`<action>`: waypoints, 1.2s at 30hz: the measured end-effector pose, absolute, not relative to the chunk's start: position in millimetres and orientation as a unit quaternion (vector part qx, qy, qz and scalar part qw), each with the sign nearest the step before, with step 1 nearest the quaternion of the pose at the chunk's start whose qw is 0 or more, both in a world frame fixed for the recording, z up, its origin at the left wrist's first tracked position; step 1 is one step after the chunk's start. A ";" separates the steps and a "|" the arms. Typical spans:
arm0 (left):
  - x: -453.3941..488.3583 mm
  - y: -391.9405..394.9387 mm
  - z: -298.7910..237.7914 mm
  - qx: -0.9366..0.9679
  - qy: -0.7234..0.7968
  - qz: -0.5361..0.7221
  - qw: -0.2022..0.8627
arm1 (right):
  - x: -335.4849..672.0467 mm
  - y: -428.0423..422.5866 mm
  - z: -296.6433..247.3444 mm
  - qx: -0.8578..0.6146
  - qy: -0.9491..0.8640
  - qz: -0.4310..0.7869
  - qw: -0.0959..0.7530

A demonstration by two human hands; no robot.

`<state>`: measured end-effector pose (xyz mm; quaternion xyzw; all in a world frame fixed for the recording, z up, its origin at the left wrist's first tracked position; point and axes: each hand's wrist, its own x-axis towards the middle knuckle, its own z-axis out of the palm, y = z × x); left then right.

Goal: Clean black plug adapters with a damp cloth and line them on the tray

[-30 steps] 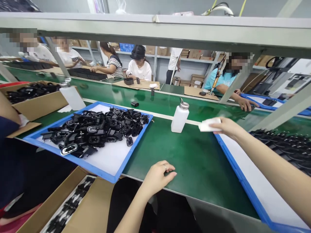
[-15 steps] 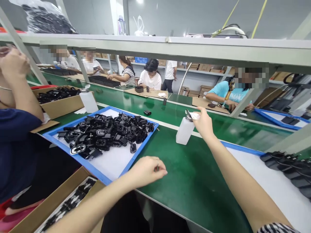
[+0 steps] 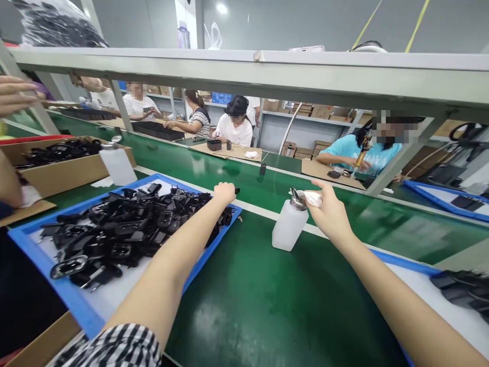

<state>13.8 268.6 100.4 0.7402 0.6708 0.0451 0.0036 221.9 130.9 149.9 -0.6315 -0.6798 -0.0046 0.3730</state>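
White plastic bottle (image 3: 289,229) stands beside the right hand (image 3: 331,216).

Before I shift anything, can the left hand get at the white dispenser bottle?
Probably yes: the left hand is over the blue tray, and nothing tall stands between it and the white dispenser bottle.

You're facing a grey wall (image 3: 290,25) with a white pillar (image 3: 190,25) and a bright light (image 3: 222,7) high up. Past the pale steel crossbar (image 3: 244,69) above your green table (image 3: 401,234), metal shelving (image 3: 305,116) lines the far side, holding cardboard boxes (image 3: 303,109), and more boxes (image 3: 288,149) are stacked low beneath it.
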 end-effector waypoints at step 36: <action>11.1 127.9 115.5 0.876 0.466 0.119 -0.033 | 229.2 139.3 124.7 -0.566 -0.723 -0.078 0.387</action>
